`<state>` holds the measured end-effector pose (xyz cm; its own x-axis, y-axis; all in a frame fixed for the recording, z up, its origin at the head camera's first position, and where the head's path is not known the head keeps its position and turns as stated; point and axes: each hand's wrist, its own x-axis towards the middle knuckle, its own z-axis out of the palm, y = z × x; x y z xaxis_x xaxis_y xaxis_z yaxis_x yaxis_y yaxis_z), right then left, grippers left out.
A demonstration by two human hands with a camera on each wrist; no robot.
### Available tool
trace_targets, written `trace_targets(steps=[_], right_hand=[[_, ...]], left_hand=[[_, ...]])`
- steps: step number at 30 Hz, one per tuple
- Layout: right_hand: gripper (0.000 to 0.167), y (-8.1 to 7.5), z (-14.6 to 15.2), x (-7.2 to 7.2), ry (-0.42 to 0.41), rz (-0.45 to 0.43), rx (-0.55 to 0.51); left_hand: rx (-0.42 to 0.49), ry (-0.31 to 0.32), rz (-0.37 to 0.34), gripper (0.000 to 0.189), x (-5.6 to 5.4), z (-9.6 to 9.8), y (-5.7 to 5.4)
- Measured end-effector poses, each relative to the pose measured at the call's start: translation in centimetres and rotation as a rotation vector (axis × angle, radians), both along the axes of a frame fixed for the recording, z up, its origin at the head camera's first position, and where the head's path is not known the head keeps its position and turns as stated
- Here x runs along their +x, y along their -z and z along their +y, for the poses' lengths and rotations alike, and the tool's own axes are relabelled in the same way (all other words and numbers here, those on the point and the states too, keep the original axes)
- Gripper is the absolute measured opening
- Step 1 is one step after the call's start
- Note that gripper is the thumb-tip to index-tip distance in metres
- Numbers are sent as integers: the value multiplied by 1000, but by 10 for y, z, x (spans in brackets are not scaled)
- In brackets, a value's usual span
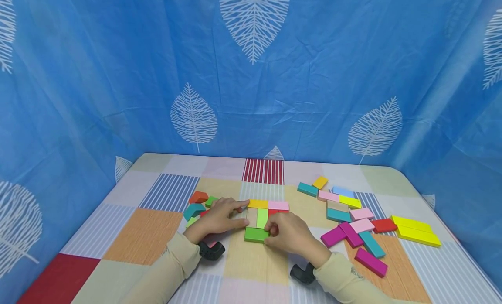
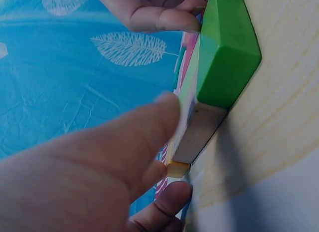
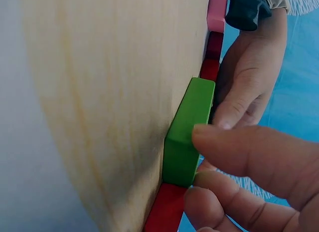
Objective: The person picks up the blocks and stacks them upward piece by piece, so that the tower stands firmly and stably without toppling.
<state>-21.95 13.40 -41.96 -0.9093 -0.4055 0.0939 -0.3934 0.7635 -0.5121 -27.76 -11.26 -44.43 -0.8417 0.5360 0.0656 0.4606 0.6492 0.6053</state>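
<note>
A flat group of blocks lies before me in the head view. It has an orange-yellow block (image 1: 258,203), a pink block (image 1: 278,205), a tan block (image 1: 252,217), a light green block (image 1: 262,217), a green block (image 1: 256,235) at the near side and a red block (image 3: 165,207) partly behind my right hand. My left hand (image 1: 221,217) reaches from the left, index fingertip by the orange-yellow block and thumb beside the tan one. With thumb and curled index finger, my right hand (image 1: 292,235) pinches the right end of the green block.
Left of the group, partly behind my left hand, lie loose blocks, including an orange-red block (image 1: 198,197) and a teal block (image 1: 194,211). Many blocks spread to the right, among them a magenta block (image 1: 371,262) and yellow blocks (image 1: 417,234). A blue curtain (image 1: 313,77) hangs behind the table.
</note>
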Motion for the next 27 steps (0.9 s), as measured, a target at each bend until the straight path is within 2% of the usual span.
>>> trace_targets(steps=[11, 14, 21, 27], right_hand=[[21, -1, 4, -1, -9, 9, -10], [21, -3, 13, -2, -69, -12, -51], [21, -8, 47, 0, -278, -130, -192], [23, -6, 79, 7, -328, -260, -347]], left_hand=[[-50, 31, -37, 102, -3, 0, -2], [-52, 38, -36, 104, -3, 0, -2], [-56, 26, -48, 103, -1, 0, -3], [-62, 23, -43, 103, 0, 1, -3]])
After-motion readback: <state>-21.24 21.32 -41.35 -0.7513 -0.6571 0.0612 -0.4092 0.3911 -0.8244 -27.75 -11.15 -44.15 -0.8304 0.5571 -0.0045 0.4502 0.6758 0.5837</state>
